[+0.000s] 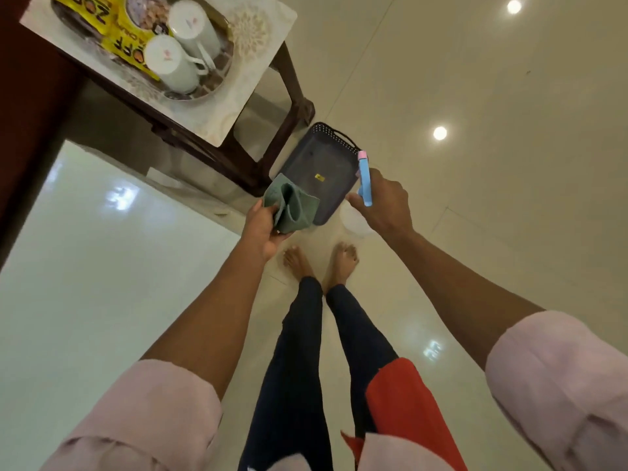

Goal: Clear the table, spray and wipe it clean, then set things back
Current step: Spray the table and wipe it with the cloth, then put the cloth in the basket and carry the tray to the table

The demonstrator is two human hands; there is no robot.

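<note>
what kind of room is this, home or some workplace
Most likely a home living or dining area. A small side table holds a tray with two white mugs and snacks, the floor is glossy tile, and the person stands barefoot holding a green cloth and spray bottle.

From my remote feed I count two white mugs [185, 61], one bowl of snacks [146, 10] and two yellow packets [102, 11] on one round tray [217, 85], atop one small side table [234, 107]. One glossy white table [85, 249] fills the left. On the floor I see one dark perforated basket [319, 164]. One green cloth [292, 207] and one spray bottle [364, 180] are held in two hands, left hand [260, 232] and right hand [385, 203]. Two bare feet [341, 261] show below.
</note>
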